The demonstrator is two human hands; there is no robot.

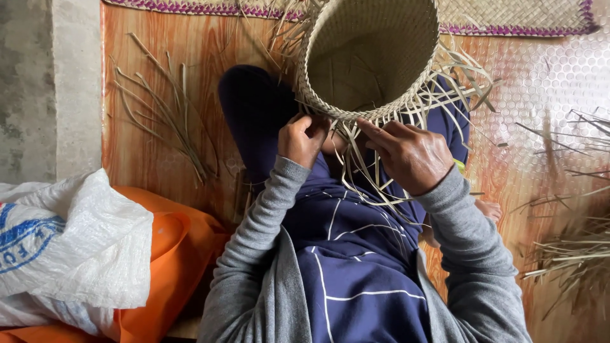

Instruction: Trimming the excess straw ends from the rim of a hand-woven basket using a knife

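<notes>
A woven basket (372,54) is being worked at its rim.
Loose strips (375,178) are pinched by the left hand (302,140) and right hand (410,155), held close together; a strip could be snapped if overbent.

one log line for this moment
left hand: pinching strips at basket rim | right hand: on rim strips | basket: on lap, opening toward camera
</notes>
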